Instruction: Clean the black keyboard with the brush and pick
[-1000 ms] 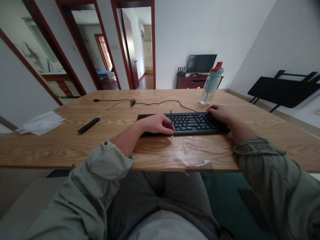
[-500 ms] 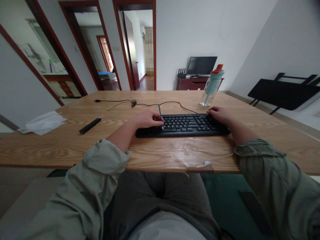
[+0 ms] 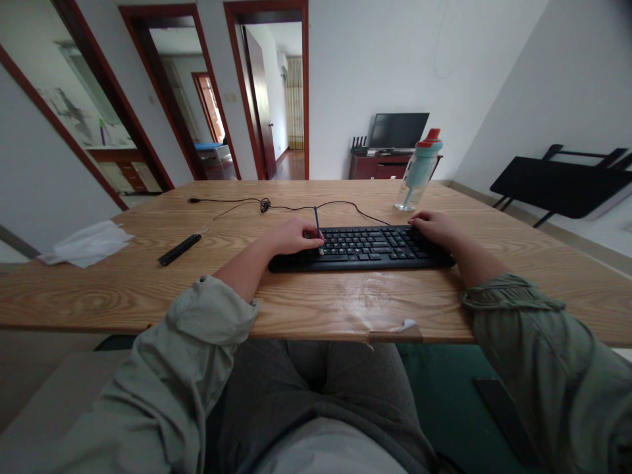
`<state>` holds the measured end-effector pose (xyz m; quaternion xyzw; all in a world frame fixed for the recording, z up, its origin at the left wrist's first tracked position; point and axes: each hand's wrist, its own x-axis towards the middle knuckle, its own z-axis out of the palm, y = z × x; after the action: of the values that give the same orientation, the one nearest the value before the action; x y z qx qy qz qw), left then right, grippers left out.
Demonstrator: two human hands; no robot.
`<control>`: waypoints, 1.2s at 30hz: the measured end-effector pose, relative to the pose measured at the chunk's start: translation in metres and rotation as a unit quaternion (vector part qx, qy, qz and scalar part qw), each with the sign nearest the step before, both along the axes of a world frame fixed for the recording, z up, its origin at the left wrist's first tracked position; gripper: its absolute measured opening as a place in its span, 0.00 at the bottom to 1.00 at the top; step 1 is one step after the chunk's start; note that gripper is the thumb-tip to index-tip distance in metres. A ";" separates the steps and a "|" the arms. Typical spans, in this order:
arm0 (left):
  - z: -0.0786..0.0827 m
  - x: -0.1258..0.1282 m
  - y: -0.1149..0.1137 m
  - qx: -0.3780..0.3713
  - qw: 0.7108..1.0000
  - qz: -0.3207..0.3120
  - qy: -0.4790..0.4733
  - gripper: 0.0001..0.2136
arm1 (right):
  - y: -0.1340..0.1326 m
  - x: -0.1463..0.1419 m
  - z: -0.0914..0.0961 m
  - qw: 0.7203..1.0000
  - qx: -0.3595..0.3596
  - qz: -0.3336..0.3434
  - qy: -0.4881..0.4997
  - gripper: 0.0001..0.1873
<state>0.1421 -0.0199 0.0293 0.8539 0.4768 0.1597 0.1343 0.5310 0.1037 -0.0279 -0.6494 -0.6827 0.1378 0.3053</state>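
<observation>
No lettering on the black keyboard (image 3: 363,248) can be read; it lies near the tabletop's (image 3: 123,283) front edge. The left hand (image 3: 291,237) pinches a thin blue brush (image 3: 316,227) upright over the keyboard's left end. The right hand (image 3: 434,227) rests loosely curled on its right end, beside a teal water bottle (image 3: 419,172).

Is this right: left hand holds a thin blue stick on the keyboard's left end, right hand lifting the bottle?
Not quite. In the head view the right hand rests on the right end of the keyboard; the bottle stands untouched behind it. The left hand does hold the blue stick.
</observation>
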 end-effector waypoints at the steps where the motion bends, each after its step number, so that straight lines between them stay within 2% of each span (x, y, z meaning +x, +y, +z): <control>1: 0.000 0.000 0.000 0.001 1.000 0.000 0.001 0.17 | 0.000 0.000 0.000 1.000 0.000 -0.001 -0.001 0.12; 24: -0.004 0.012 -0.004 0.061 0.997 0.021 0.035 0.15 | -0.006 -0.004 0.005 1.000 -0.015 -0.023 -0.012 0.11; 32: -0.009 0.012 0.004 0.115 0.989 0.091 0.020 0.13 | -0.006 -0.004 0.004 1.000 -0.021 -0.021 -0.002 0.11; 36: -0.011 0.012 0.008 0.126 0.986 0.104 0.016 0.12 | -0.008 -0.006 0.007 0.999 -0.023 -0.023 -0.002 0.11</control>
<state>0.1541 -0.0122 0.0185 0.8122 0.5412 0.2179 0.0007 0.5249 0.0953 -0.0211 -0.6717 -0.6651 0.1450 0.2924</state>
